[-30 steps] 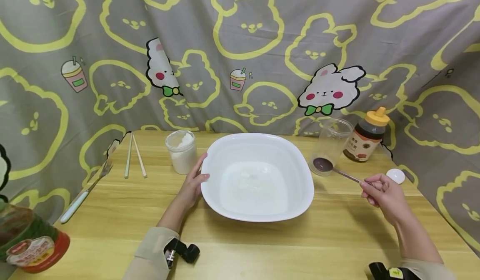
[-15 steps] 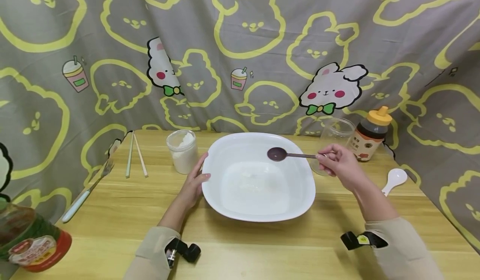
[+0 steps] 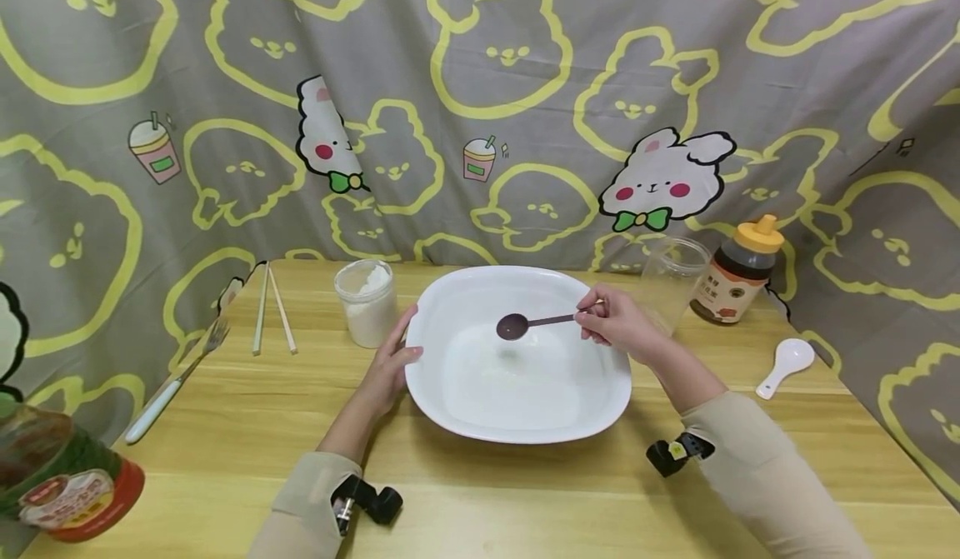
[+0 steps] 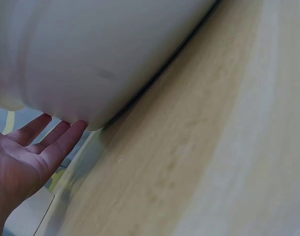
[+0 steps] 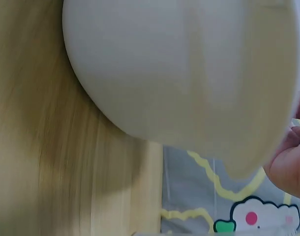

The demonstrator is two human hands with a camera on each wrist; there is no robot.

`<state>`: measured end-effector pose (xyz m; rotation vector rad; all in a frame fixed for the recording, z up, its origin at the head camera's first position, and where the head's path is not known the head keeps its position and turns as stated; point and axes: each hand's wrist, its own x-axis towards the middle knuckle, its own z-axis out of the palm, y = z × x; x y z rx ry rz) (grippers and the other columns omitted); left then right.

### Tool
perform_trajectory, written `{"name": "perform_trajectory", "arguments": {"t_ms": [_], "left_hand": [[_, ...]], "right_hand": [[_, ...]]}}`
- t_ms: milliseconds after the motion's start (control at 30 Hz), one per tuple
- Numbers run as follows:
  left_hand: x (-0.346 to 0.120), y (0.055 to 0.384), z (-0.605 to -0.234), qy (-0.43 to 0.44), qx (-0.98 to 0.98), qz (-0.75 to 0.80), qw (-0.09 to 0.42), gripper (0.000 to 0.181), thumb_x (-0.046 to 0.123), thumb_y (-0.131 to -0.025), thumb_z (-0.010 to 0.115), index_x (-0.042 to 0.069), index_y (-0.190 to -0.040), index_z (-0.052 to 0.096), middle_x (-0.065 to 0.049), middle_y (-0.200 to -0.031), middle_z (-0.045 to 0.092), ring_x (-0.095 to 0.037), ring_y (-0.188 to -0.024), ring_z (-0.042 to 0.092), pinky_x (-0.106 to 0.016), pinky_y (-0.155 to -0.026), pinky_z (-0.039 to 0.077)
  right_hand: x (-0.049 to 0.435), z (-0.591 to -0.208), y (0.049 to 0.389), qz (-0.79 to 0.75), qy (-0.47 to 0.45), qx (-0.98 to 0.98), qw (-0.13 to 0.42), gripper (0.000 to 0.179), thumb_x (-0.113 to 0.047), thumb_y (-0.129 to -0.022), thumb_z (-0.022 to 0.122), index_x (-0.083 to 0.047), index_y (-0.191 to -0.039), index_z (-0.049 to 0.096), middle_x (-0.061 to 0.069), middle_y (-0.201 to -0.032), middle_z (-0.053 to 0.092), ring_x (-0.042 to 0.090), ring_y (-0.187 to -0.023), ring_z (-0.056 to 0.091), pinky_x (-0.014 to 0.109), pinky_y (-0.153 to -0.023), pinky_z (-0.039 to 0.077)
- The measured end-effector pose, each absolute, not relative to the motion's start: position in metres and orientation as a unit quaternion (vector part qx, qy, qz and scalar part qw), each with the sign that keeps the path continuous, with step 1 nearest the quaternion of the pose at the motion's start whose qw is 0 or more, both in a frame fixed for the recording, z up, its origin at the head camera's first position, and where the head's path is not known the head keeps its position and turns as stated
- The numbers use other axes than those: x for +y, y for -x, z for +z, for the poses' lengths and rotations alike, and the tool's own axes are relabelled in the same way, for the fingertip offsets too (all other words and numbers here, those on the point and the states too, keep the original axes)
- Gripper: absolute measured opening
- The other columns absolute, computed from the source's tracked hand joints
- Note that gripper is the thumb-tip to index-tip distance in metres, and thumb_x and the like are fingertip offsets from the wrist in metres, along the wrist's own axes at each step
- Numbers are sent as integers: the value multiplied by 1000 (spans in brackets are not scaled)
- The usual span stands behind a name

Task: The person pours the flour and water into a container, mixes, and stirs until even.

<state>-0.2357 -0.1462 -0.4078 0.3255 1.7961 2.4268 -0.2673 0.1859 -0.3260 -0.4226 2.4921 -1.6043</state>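
A white basin (image 3: 517, 413) stands on the wooden table, pale reflections on its inner floor. My left hand (image 3: 386, 371) holds its left side, thumb at the rim; in the left wrist view the fingertips touch the outer wall. Over the basin, my right hand (image 3: 611, 321) pinches the handle of a long-handled dark spoon (image 3: 513, 326). The spoon's bowl points left above the basin floor; whether it carries anything, I cannot tell. In the right wrist view, the basin's wall (image 5: 140, 64) hides the spoon and most of the hand.
Left of the basin are a jar of white powder (image 3: 367, 313), chopsticks (image 3: 281, 309) and a fork (image 3: 176, 384). A tilted red-capped bottle (image 3: 63, 476) shows at lower left. Rightward are a clear jar (image 3: 671, 280), a yellow-capped squeeze bottle (image 3: 731, 280) and a white spoon (image 3: 787, 365).
My right hand has carried the dark spoon left, from in front of the clear jar to over the basin, uncovering the white spoon. My left hand has stayed at the rim.
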Motion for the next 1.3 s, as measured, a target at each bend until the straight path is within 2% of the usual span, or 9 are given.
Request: {"name": "perform_trajectory", "arguments": {"t_ms": [100, 467, 700, 967, 1100, 1300], "left_hand": [[-146, 236, -409, -105, 591, 798, 53, 67, 5, -78, 46, 24, -138, 22, -18, -131, 30, -42, -109, 36, -43, -78, 43], [-145, 235, -410, -108, 589, 800, 51, 68, 6, -78, 47, 23, -138, 21, -21, -130, 30, -43, -108, 36, -46, -79, 42], [-143, 236, -409, -105, 581, 805, 55, 68, 3, -78, 45, 22, -138, 21, -22, -130, 30, -44, -110, 34, -51, -82, 37], [-146, 236, -408, -104, 591, 798, 52, 67, 6, -78, 46, 24, -138, 22, -21, -130, 32, -42, -107, 38, -41, -76, 45], [-146, 236, -408, -105, 591, 798, 54, 67, 6, -78, 46, 24, -138, 21, -21, -130, 31, -44, -108, 36, -48, -79, 41], [-146, 236, -408, -106, 587, 801, 53, 67, 6, -79, 46, 24, -138, 21, -22, -130, 31, -45, -109, 34, -53, -82, 37]], "right_hand": [[177, -329, 272, -522, 148, 836, 84, 15, -3, -83, 52, 5, -92, 42, 8, -59, 54, 11, -45, 40, 19, -40, 33], [159, -348, 283, -482, 156, 854, 119, 12, -1, -81, 54, 3, -84, 44, 8, -53, 54, 11, -41, 42, 19, -37, 31], [169, -338, 276, -420, 145, 888, 118, 11, 0, -79, 56, 2, -79, 45, 7, -50, 52, 12, -40, 41, 20, -37, 31], [170, -331, 282, -404, 110, 904, 87, 10, 0, -79, 55, 3, -80, 45, 8, -53, 53, 14, -43, 44, 23, -38, 33], [160, -336, 289, -421, 115, 896, 83, 11, 0, -79, 55, 3, -80, 45, 8, -53, 53, 14, -42, 45, 22, -38, 34], [149, -341, 294, -452, 117, 877, 113, 11, -1, -80, 55, 3, -80, 45, 9, -51, 52, 12, -41, 42, 21, -38, 31]]}}
